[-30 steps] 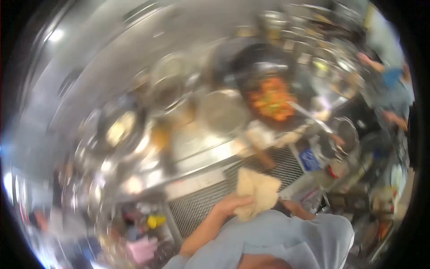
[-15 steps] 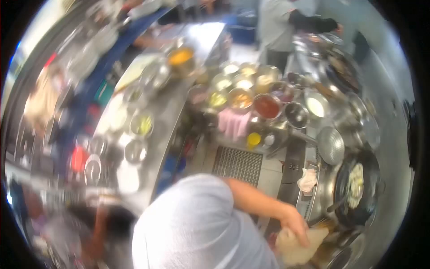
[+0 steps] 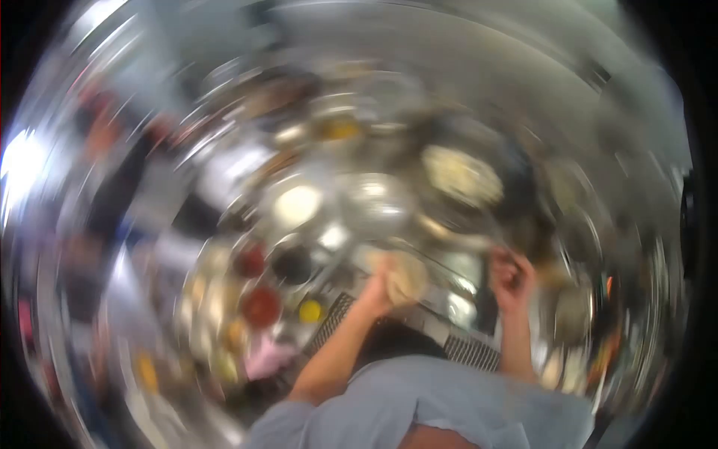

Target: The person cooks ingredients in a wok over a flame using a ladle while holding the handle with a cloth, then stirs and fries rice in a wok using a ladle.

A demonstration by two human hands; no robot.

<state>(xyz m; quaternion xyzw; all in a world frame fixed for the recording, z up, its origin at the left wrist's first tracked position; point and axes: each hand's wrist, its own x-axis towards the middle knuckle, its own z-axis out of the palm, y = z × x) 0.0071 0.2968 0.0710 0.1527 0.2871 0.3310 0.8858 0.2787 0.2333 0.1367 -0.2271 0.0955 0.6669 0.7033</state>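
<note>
Motion blur softens the whole view. My left hand (image 3: 380, 288) is closed around a folded beige cloth (image 3: 407, 278), held in front of the stove edge. To its right, my right hand (image 3: 512, 280) is raised with curled fingers, near the front right of a dark wok (image 3: 516, 176); whatever it may hold is too blurred to make out. Pale yellowish food (image 3: 462, 176) lies in the wok. Left of the wok is a round metal strainer or lid (image 3: 376, 200), with a bowl of white contents (image 3: 298, 203) beside it.
Bowls with red contents (image 3: 261, 307), a dark bowl (image 3: 292, 262), a yellow item (image 3: 310, 311) and a pink cloth (image 3: 268, 356) are at the left. Black grating (image 3: 473, 352) runs along the front edge. Blurred people's arms (image 3: 103, 135) show at the far left.
The view has swung round, bringing the wok with pale food from the right side to upper centre. My right hand has come into view. The beige cloth is still in my left hand.
</note>
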